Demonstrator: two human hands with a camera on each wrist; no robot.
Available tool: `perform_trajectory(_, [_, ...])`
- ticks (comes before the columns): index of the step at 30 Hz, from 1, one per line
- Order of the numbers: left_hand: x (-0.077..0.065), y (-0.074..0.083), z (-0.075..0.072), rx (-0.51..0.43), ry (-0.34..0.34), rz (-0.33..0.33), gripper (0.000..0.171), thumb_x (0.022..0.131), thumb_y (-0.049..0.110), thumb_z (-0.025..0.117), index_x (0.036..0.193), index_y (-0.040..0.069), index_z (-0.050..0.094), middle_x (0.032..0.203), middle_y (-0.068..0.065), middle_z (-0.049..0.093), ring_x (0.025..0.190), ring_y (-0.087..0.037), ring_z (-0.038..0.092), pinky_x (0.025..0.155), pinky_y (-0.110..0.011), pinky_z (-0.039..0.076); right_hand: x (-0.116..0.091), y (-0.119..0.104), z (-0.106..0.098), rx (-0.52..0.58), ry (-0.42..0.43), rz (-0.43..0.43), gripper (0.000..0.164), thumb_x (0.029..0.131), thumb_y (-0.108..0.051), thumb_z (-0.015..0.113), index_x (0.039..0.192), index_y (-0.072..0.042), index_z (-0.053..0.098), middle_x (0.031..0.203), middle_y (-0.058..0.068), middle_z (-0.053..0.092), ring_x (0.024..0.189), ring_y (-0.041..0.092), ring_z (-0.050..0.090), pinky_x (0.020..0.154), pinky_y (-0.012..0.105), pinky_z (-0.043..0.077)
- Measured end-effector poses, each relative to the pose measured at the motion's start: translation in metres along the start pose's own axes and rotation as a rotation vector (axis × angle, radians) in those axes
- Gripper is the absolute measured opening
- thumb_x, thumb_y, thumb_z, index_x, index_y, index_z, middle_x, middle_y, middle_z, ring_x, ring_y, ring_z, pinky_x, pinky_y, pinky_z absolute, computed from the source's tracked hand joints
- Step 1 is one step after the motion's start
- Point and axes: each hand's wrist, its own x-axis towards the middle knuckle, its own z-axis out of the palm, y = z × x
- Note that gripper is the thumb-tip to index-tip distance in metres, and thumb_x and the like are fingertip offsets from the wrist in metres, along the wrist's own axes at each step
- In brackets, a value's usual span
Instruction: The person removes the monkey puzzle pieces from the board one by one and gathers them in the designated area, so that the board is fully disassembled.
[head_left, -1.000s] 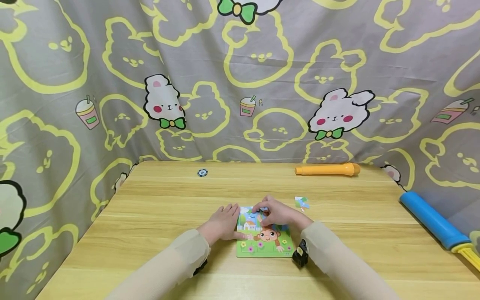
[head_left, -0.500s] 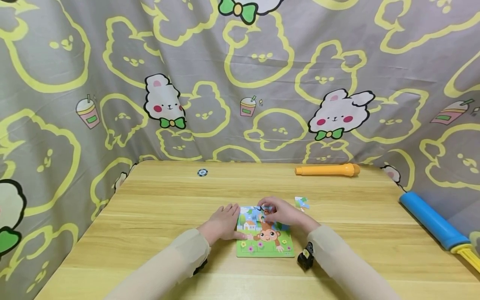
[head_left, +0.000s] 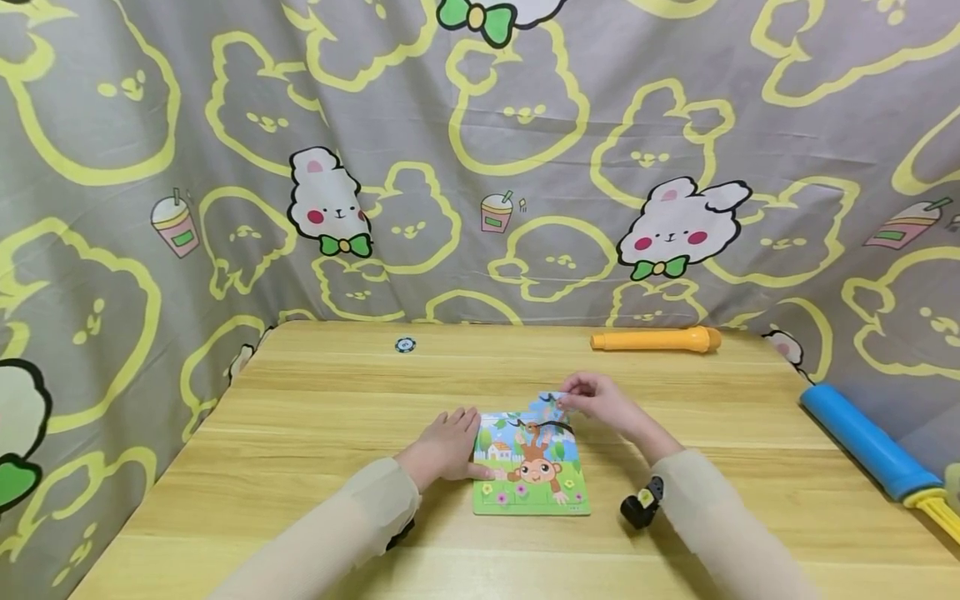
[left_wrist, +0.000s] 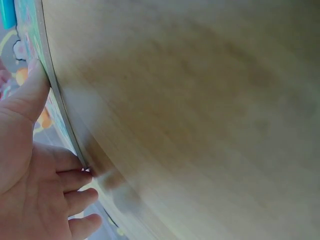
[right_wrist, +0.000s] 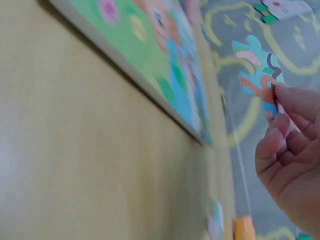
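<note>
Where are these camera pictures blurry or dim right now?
Head view: bright, the puzzle board fairly crisp; left wrist view: hazy tabletop with darker patches; right wrist view: the puzzle board blurred, the puzzle piece in the right hand clearer.

Grey cloth (head_left: pixel 420 125), printed with yellow-outlined animals (head_left: pixel 517 96), white rabbits (head_left: pixel 675 221) in green bows (head_left: pixel 346 245) and pink lidded cups (head_left: pixel 496 213), hangs lightly creased behind and to both sides of a pale wood-grain table (head_left: pixel 450 375), under soft, even light.

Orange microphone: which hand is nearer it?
Right: the right hand is in front of the microphone; the left hand is farther off, at the left edge of the puzzle.
</note>
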Motion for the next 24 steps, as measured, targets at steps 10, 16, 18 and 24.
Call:
perform_trajectory(10, [0.000,-0.001,0.000,-0.003,0.005,0.000,0.091,0.081,0.062,0.053,0.144,0.001,0.027,0.149,-0.012,0.024,0.135,-0.027,0.021,0.109,-0.042,0.019,-0.019,0.032,-0.065,-0.073,0.183,0.013,0.024,0.092,-0.015,0.059,0.100,0.007,0.058,0.082,0.014,0.062,0.064,0.018,0.049,0.052,0.026,0.042])
perform_trajectory(16, [0.000,-0.001,0.000,0.007,0.002,0.000,0.090,0.081,0.062,0.052,0.144,0.002,0.027,0.149,-0.011,0.024,0.135,-0.026,0.021,0.108,-0.042,0.019,-0.033,0.048,-0.091,-0.108,0.228,0.085,0.025,0.093,-0.014,0.056,0.101,0.009,0.057,0.081,0.008,0.062,0.060,0.013,0.045,0.050,0.025,0.040])
perform_trajectory(18, [0.000,0.000,0.000,0.013,0.001,0.002,0.090,0.081,0.062,0.052,0.144,0.002,0.027,0.149,-0.011,0.024,0.135,-0.026,0.021,0.108,-0.042,0.019,-0.036,0.053,-0.098,-0.126,0.233,0.104,0.025,0.094,-0.014,0.055,0.101,0.010,0.057,0.081,0.007,0.061,0.060,0.013,0.045,0.050,0.025,0.040])
perform_trajectory(24, [0.000,0.000,0.000,0.015,0.000,0.000,0.090,0.081,0.062,0.052,0.144,0.002,0.027,0.149,-0.011,0.024,0.135,-0.026,0.021,0.108,-0.042,0.019,-0.043,0.073,-0.114,-0.199,0.272,0.150,0.025,0.093,-0.013,0.056,0.099,0.012,0.058,0.076,0.002,0.059,0.064,0.009,0.048,0.053,0.022,0.042])
